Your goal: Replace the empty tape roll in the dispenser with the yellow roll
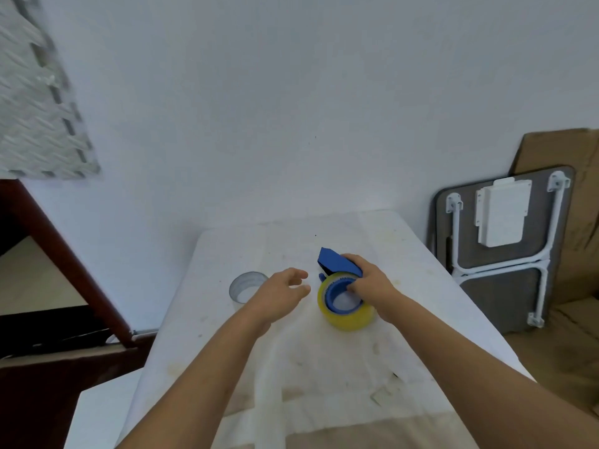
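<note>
Two hands of mine are out over the desk (324, 367), which is covered with a stained white sheet. My right hand (369, 283) is closed on the blue tape dispenser (337, 262), with my fingers wrapped over its body and my fingertips pressing down by the blue hub. The yellow roll (348, 314) sits around that hub, lying flat on the desk with its open side facing up, roughly midway between the left and right edges and closer to the far edge than the near one. My left hand (282, 294) is open and holds nothing, its fingers loosely spread and curled a little, with the fingertips pointing toward the dispenser and just beside the yellow roll but apart from it (I can see white sheet in the gap). The empty roll (248, 286), a pale grey ring, lies flat on the desk just left of my left hand, near the left edge, partly hidden behind my knuckles. A few small scraps (382, 395) lie on the sheet toward the near right corner. To the right of the desk a folded table (499, 254) with white legs leans against the wall, with brown cardboard (580, 196) behind it.
</note>
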Demonstrator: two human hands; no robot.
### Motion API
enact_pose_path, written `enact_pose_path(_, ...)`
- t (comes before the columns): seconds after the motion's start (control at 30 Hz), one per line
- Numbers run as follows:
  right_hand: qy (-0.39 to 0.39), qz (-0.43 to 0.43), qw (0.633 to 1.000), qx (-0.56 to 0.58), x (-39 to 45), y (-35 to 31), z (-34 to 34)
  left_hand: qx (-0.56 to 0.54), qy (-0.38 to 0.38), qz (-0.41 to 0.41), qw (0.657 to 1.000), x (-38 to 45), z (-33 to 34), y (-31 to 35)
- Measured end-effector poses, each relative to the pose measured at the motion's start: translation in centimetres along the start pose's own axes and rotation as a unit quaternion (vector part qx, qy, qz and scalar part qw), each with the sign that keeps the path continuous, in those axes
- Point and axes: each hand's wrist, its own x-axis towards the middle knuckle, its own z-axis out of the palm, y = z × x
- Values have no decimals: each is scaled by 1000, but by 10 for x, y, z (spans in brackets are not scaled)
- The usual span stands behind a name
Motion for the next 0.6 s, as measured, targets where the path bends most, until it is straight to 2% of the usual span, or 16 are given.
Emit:
enact_pose_path(0.3, -8, 26, 999, -26, 37, 18, 3, 39, 4, -9, 999, 27, 1, -10)
enact_pose_path(0.43, -8, 16, 993, -119, 45, 19, 2, 40, -3, -9, 999, 37, 4, -8)
enact_pose_path(0.53, -42, 20, 980, -191, 45, 12, -3, 43, -2, -8, 999, 42, 5, -7)
enact_pose_path(0.6, -62, 19, 978, -199, 43, 8, -8, 46, 0, -6, 999, 43, 7, -5)
